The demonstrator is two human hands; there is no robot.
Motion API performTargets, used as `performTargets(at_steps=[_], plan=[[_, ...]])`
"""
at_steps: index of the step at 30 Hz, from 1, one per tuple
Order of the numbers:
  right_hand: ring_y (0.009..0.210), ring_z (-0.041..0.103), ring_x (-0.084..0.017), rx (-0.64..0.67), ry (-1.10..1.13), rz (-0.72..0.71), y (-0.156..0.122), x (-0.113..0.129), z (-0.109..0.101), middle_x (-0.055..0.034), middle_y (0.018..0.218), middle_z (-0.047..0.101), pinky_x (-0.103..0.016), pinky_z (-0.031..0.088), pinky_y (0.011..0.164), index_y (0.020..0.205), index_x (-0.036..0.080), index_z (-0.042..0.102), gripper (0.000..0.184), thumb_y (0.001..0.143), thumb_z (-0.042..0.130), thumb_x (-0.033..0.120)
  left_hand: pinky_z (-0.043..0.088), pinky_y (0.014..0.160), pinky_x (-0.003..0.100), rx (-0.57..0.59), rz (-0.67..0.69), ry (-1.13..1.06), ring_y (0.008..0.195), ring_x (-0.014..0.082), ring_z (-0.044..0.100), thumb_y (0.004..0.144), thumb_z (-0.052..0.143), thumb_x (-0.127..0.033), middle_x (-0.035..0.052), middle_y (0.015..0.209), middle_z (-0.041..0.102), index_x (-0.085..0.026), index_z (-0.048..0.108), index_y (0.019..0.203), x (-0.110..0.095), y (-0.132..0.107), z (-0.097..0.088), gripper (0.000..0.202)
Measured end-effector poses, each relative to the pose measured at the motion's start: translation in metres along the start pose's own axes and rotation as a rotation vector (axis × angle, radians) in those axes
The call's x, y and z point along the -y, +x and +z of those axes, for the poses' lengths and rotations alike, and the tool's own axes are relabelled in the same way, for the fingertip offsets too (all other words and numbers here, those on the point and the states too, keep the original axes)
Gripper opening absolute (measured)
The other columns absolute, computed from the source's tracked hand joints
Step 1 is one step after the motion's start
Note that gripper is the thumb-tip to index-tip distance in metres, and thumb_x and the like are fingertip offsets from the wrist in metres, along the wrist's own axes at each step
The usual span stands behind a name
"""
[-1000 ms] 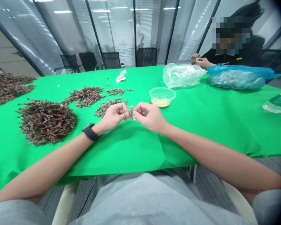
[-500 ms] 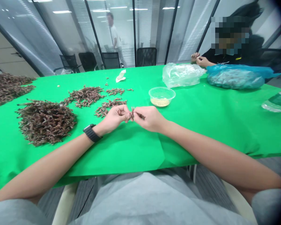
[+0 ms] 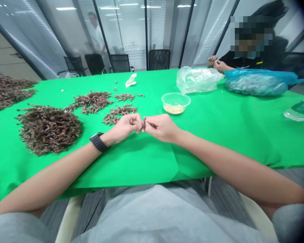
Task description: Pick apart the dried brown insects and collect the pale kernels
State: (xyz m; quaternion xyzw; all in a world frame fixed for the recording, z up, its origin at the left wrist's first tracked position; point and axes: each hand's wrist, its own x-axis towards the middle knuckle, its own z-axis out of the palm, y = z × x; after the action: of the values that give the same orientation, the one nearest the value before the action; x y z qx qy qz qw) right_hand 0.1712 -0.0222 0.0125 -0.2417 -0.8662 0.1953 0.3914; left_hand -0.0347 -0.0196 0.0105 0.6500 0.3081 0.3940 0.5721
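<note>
My left hand [image 3: 123,127] and my right hand [image 3: 163,127] meet above the green tablecloth [image 3: 131,168], their fingertips pinching a small dried brown sprig [image 3: 143,124] from both sides. Its thin end runs into my right fingers. A black strapped watch [image 3: 98,142] sits on my left wrist. The nearest loose sprigs, a low brown pile [image 3: 119,113], lie just beyond my left hand. A clear plastic bowl [image 3: 176,103] holding pale seeds stands beyond my right hand.
Larger sprig heaps [image 3: 48,130] cover the cloth's left side. A clear plastic bag [image 3: 197,80] and a blue bag [image 3: 255,83] lie at the far end, where a co-worker's hands [image 3: 216,63] are raised. A plastic bottle [image 3: 300,109] lies at the right edge.
My fingertips have closed in on the sprig, bringing my hands slightly nearer together. The person behind the glass wall has moved left.
</note>
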Motion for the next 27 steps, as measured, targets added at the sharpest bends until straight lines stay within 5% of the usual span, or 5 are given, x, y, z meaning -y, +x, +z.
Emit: performTargets(at_steps=[9,27], plan=[[0.051,0.041,-0.007,-0.034,0.187,0.078,-0.0024,0.0048,0.0083,0.0043,0.055,0.052,-0.023,0.031,0.054,0.068,0.014,0.07,0.032,0.092,0.052,0.024,0.04,0.052,0.019,0.041,0.019,0.043,0.052,0.0077,0.055,0.069,0.091,-0.042,0.0028,0.063,0.068,-0.014,0.057,0.071,-0.0024,0.0001,-0.0012,0.044],[0.063,0.056,-0.01,0.035,0.15,0.001,-0.0026,0.0007,0.0061,-0.0004,0.072,0.067,-0.023,0.04,0.064,0.075,0.015,0.066,0.032,0.097,0.045,0.022,0.044,0.054,0.019,0.081,0.044,0.054,0.057,0.0097,0.061,0.072,0.089,-0.044,0.0055,0.067,0.07,-0.013,0.058,0.071,-0.0073,-0.0012,-0.0021,0.044]])
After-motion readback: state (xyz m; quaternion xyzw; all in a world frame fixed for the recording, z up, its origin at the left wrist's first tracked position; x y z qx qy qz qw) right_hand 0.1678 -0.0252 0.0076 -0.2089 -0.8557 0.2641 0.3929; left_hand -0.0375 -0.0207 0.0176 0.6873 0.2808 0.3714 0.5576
